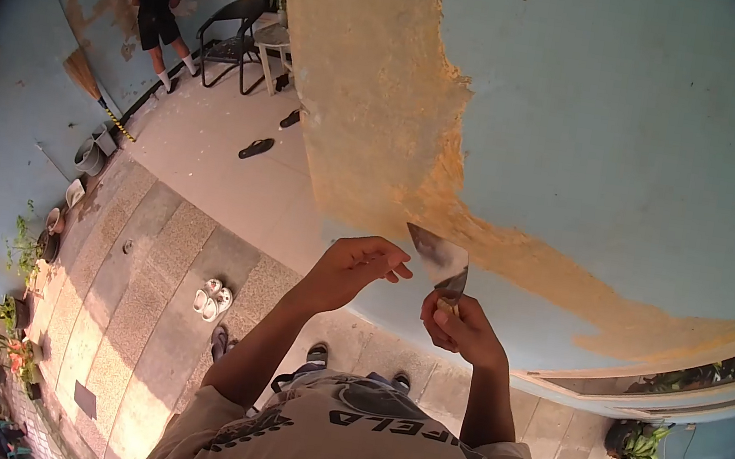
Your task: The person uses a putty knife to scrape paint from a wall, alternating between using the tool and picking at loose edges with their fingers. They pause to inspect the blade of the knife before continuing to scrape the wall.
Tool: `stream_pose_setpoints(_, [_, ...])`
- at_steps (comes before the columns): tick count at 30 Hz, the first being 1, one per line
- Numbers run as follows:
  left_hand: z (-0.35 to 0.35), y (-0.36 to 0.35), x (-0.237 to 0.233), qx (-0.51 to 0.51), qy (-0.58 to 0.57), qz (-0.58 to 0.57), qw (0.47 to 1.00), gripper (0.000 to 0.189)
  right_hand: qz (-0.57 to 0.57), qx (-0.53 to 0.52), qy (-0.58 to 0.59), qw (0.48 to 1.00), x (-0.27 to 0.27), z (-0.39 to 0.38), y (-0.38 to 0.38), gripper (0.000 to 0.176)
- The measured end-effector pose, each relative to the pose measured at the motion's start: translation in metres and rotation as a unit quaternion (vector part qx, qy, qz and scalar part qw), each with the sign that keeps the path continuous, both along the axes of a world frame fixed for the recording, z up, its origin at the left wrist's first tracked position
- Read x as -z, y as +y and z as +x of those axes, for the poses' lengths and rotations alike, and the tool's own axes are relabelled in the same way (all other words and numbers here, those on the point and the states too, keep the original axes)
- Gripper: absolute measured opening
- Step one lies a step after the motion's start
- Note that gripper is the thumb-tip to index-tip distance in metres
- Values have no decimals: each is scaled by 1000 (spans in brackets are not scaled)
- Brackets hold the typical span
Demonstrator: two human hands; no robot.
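My right hand (pixel 467 326) is wrapped round the pale handle of a scraper (pixel 440 263), whose wide, shiny metal blade points up and to the left. My left hand (pixel 352 270) hovers just left of the blade, apart from it, with loosely curled fingers and nothing visible in them. Both hands are in front of a light blue wall (pixel 626 125). A ragged tan band of bare plaster (pixel 378 90) runs down this wall and bends off to the right, where the blue paint is gone.
A person (pixel 156 7) in dark clothes stands at another patchy wall. Near them are a black chair (pixel 232 41) and a broom (pixel 87 82). Sandals (pixel 256 149) and white clogs (pixel 212 300) lie on the floor. Buckets (pixel 90 155) and potted plants (pixel 641 456) stand along the sides.
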State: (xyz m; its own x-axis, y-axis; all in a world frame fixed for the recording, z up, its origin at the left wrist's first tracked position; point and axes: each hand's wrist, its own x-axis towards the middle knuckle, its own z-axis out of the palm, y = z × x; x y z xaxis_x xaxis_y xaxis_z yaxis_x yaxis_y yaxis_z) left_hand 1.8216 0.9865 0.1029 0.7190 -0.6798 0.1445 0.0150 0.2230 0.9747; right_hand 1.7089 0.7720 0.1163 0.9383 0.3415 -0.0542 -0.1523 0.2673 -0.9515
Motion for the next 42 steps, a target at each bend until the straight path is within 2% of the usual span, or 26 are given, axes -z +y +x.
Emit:
stream_pose_setpoints(4, [11, 24, -7, -10, -60, 28, 998, 22, -13, 82, -3, 997, 11, 2, 45, 18])
stream_pose_setpoints(6, [17, 34, -7, -61, -118, 8, 991, 20, -78, 168, -44, 982, 7, -3, 67, 11])
stream_pose_setpoints(7, [20, 38, -10, -51, -123, 8, 991, 20, -69, 191, -26, 979, 9, -7, 71, 11])
stream_pose_setpoints(8, [21, 41, -16, -87, -171, -20, 981, 17, -66, 201, -30, 977, 11, -10, 75, 11])
stream_pose_setpoints(9, [21, 45, -21, -122, -216, -48, 968, 14, -89, 233, -17, 968, 13, -14, 78, 13])
stream_pose_setpoints(10, [21, 50, -28, -112, -219, -50, 968, 14, -113, 265, -3, 958, 15, -18, 79, 14])
stream_pose_setpoints(12, [21, 59, -43, -149, -394, -76, 904, 14, -135, 306, -20, 942, 19, -21, 79, 17])
stream_pose_setpoints(13, [23, 61, -47, -145, -397, -82, 903, 14, -183, 352, -14, 918, 15, -21, 79, 18])
stream_pose_setpoints(15, [28, 66, -55, -107, -562, -81, 817, 28, -257, 405, -15, 877, 12, -21, 77, 18])
stream_pose_setpoints(16, [29, 66, -61, -109, -565, -86, 813, 28, -260, 407, -21, 875, 9, -20, 78, 18])
stream_pose_setpoints(18, [27, 64, -73, -76, -654, -70, 749, 33, -261, 445, -59, 855, 4, -18, 82, 14])
stream_pose_setpoints(20, [28, 62, -72, -60, -671, -62, 737, 37, -252, 444, -80, 856, -6, -14, 91, 13])
stream_pose_setpoints(23, [31, 56, -80, -39, -717, -38, 695, 34, -194, 452, -126, 862, -11, -9, 101, 18])
stream_pose_setpoints(25, [36, 54, -85, -32, -728, -32, 684, 34, -90, 447, -123, 881, -20, -11, 111, 22])
stream_pose_setpoints(26, [37, 52, -86, -20, -734, -24, 679, 34, -90, 454, -122, 878, -19, -11, 112, 22])
stream_pose_setpoints(28, [36, 47, -83, 5, -719, -21, 695, 33, -99, 430, -81, 894, -18, -12, 108, 24])
stream_pose_setpoints(30, [31, 43, -70, 35, -703, -14, 710, 32, -105, 456, -65, 881, -13, -13, 109, 24])
stream_pose_setpoints(33, [22, 34, -39, 106, -548, -8, 830, 32, -41, 483, -77, 872, -4, -20, 109, 24])
stream_pose_setpoints(36, [17, 21, -20, 117, -513, -9, 850, 31, -72, 512, -46, 855, 3, -27, 108, 26])
stream_pose_setpoints(40, [13, 11, -15, 137, -520, -10, 843, 30, -119, 520, -14, 846, 3, -39, 109, 29])
stream_pose_setpoints(42, [12, 8, -14, 142, -515, 5, 845, 29, -153, 497, 1, 854, 4, -45, 103, 55])
